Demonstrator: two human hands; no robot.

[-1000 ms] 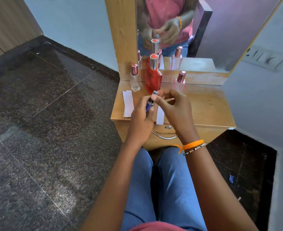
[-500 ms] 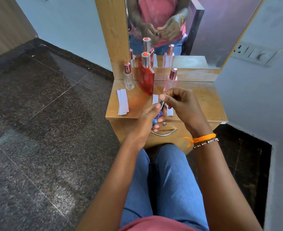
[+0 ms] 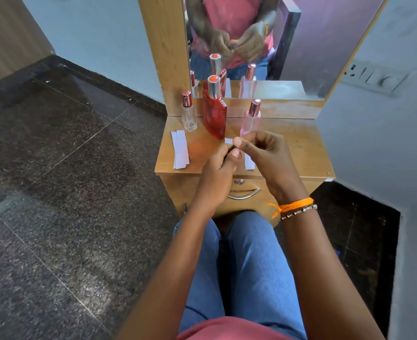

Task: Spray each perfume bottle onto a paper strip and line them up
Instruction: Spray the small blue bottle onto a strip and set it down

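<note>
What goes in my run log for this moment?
both hands pinch small dark bottle over desk | three bottles standing | paper strips lying

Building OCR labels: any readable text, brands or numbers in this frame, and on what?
None readable.
Bead bracelet on the right wrist: letter-like marks, too small to read.
Red bottle, clear bottle, pink bottle: no label visible.
Paper strips: blank.
Wall switch panel: no markings legible.
</note>
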